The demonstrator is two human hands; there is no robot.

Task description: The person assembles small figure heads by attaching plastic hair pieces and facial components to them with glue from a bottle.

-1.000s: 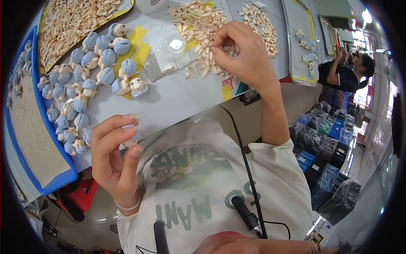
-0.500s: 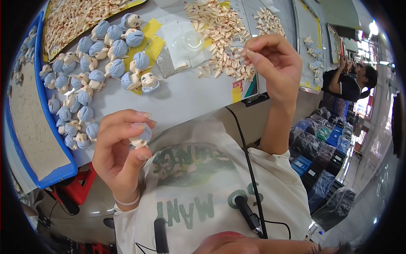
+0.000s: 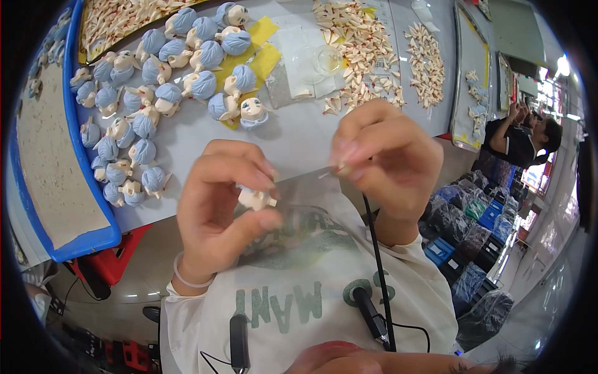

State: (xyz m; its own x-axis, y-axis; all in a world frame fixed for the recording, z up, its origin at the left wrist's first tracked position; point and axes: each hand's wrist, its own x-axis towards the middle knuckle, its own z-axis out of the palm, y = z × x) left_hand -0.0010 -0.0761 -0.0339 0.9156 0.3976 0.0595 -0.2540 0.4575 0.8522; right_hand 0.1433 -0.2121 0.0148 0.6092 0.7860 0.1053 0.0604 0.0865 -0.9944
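Observation:
My left hand (image 3: pixel 218 206) pinches a small doll head (image 3: pixel 254 199) between thumb and fingers, its cream underside showing and its blue hair mostly hidden. Facing it across a short gap, my right hand (image 3: pixel 389 159) has its thumb and fingertips closed on a tiny cream piece (image 3: pixel 340 167), blurred by motion. Several blue-haired doll heads (image 3: pixel 169 98) lie on the table to the left, some with pointed ears. Beyond my right hand is a pile of small pointed cream pieces with red marks (image 3: pixel 367 53). A clear round dish (image 3: pixel 327 60) stands beside that pile.
At the left is a blue-rimmed tray (image 3: pixel 93 244). A tray of more cream pieces (image 3: pixel 124 22) sits at the far left, and a second loose pile (image 3: pixel 425 65) at the right. Another person (image 3: pixel 526 137) and plastic-covered crates (image 3: pixel 464 218) are on the right. A black cable (image 3: pixel 378 268) hangs before me.
My right hand has come down from beside the cream pile toward my left hand. My left hand has moved right and up with the doll head, which is turned now. The view has shifted slightly.

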